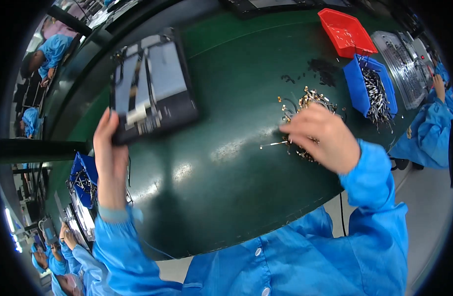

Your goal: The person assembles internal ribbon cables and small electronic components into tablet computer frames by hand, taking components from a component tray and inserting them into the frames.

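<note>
My left hand point(111, 148) grips the near left corner of a tablet housing point(170, 74). The housing is tilted above the table, its inside showing a grey panel, dark ribbon cables and a small board along the near end. My right hand point(325, 135) hovers low over a heap of small flex cables point(313, 97) with gold-coloured ends. Its fingers are curled together and slightly blurred; whatever they may pinch is hidden. A thin pale strip point(273, 144) lies on the table just left of those fingertips.
Beyond the heap lie small black pieces point(324, 71). To the right stand a red bin point(342, 34), a blue bin point(357, 89) full of metallic parts and a clear tray point(399, 69). Another blue bin point(88, 167) is beside my left forearm. Co-workers in blue sit on both sides of the green table point(226, 192).
</note>
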Demonstrator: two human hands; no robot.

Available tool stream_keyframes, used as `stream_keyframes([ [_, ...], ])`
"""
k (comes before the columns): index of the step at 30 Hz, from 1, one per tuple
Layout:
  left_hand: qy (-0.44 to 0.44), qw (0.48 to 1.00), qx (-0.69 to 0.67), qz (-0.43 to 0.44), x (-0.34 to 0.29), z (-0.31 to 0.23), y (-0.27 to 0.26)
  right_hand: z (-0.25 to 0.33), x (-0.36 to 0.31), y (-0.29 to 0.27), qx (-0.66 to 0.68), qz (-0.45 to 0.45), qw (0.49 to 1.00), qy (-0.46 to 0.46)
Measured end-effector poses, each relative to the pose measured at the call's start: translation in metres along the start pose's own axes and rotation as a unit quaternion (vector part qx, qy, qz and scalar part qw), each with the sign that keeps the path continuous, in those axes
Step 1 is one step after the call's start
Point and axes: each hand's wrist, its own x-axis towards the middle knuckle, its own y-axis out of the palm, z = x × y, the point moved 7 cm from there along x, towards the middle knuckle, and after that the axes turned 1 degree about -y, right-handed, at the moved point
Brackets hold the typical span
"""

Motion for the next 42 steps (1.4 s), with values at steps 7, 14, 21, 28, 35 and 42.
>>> stream_keyframes([
  [7,0.039,0.989,-0.018,-0.145,0.161,0.007,-0.043,0.011,-0.009,0.03,-0.047,-0.033,0.998,-0.015],
  [14,0.151,0.884,0.403,-0.185,0.202,-0.019,-0.047,-0.014,0.024,-0.012,-0.088,-0.021,0.995,-0.045],
  [21,0.371,0.742,0.557,0.028,0.047,-0.051,0.089,-0.052,0.053,0.015,-0.058,0.062,0.989,-0.123],
  [28,0.313,0.724,0.587,0.184,-0.097,-0.031,0.137,-0.027,0.056,-0.006,-0.194,0.012,0.966,-0.171],
  [35,0.401,0.682,0.584,0.18,-0.164,-0.036,0.145,0.029,0.07,-0.052,-0.037,-0.107,0.989,-0.099],
  [42,0.407,0.704,0.549,0.194,-0.185,-0.017,0.15,0.034,0.055,0.068,0.032,0.068,0.997,-0.031],
])
